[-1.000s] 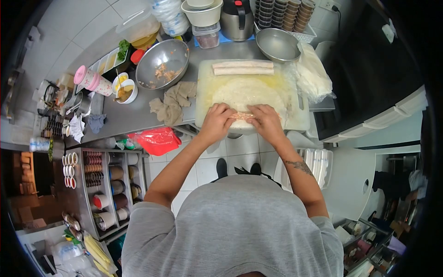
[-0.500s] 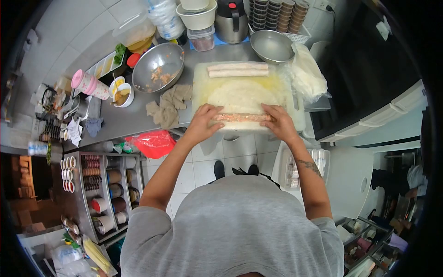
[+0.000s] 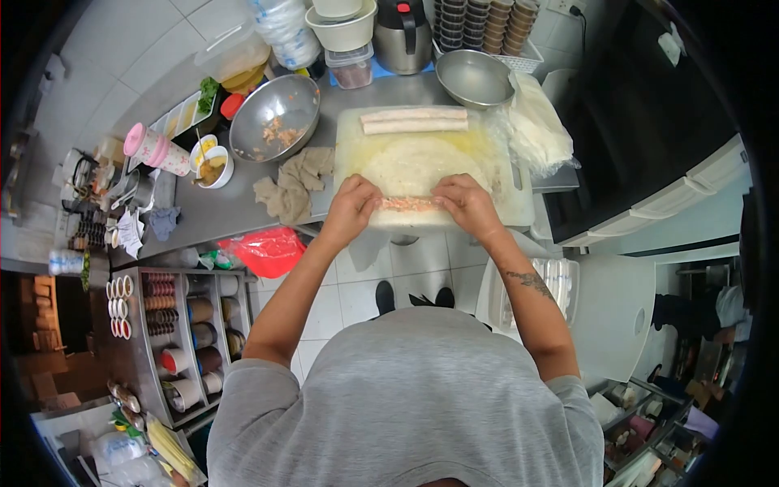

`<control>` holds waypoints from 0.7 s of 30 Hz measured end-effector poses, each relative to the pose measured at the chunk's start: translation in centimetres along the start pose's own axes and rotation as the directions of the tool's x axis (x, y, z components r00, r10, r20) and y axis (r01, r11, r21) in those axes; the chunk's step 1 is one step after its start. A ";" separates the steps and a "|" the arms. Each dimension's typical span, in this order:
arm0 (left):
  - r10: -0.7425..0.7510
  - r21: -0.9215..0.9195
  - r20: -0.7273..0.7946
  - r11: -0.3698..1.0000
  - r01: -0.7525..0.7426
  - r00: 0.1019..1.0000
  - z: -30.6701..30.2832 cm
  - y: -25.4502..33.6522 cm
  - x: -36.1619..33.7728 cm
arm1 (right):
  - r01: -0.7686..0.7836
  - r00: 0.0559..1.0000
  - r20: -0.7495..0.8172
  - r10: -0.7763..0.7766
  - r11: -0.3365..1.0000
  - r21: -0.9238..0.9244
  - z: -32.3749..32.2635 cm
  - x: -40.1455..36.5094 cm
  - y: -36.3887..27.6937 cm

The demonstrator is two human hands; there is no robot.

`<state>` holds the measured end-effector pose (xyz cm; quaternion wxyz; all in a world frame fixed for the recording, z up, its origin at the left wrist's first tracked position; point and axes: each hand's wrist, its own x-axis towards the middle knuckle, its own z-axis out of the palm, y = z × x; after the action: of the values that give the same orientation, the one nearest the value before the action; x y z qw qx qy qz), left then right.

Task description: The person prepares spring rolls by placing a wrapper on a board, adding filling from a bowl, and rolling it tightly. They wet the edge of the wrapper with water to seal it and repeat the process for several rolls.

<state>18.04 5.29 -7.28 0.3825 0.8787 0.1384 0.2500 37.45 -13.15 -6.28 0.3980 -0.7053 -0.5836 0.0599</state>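
A round, pale dough wrapper (image 3: 418,166) lies on the cutting board (image 3: 350,138), with a strip of pinkish-orange shredded filling (image 3: 408,204) across its near part. At the strip's left end, my left hand (image 3: 352,209) is closed in a pinch on the wrapper. My right hand (image 3: 471,207) pinches the wrapper at the opposite end, fingers curled inward. The fingertips partly hide what they grip. Two long pale rolls (image 3: 414,122) lie side by side at the board's far edge.
Left of the board are a crumpled beige cloth (image 3: 296,183) and a steel bowl (image 3: 272,122) with leftover filling. Another steel bowl (image 3: 477,79) stands behind; a plastic bag of wrappers (image 3: 540,122) lies right. A small white bowl (image 3: 215,172) holds a yellow mix.
Both hands have curled from spread fingers into pinches at the strip's ends. My right hand has come inward to the left, so less filling shows between them.
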 end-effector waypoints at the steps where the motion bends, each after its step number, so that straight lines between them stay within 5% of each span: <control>1: 0.029 0.027 0.007 0.999 -0.030 1.000 0.0 0.3 0.2 | -0.039 0.999 0.025 0.039 0.999 0.000 0.0 -0.1 0.0; 6: 0.087 0.098 0.031 0.991 -0.090 0.996 0.4 -0.3 0.0 | -0.129 0.989 0.071 0.127 0.991 0.027 -0.5 -0.8 1.1; 9: 0.079 0.101 -0.083 0.992 -0.070 0.993 0.4 1.5 0.1 | -0.015 0.997 -0.077 0.018 0.999 0.036 0.2 0.0 -0.6; 12: 0.137 0.163 0.104 0.975 -0.153 0.985 1.2 -0.3 0.1 | 0.072 0.997 0.033 -0.069 0.994 -0.080 2.2 0.6 -0.1; 15: 0.083 0.177 0.144 0.978 -0.109 0.986 1.3 -1.0 -0.2 | 0.005 0.988 0.156 0.007 0.997 -0.079 2.9 0.2 -0.2; 21: 0.078 0.151 0.068 0.985 -0.088 0.995 0.7 -0.7 -0.6 | 0.134 0.991 0.029 -0.132 0.986 -0.096 3.8 0.6 -1.3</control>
<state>17.86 5.09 -8.46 0.3069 0.9178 0.1087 0.2271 34.58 -10.74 -7.80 0.3596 -0.6827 -0.6359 0.0127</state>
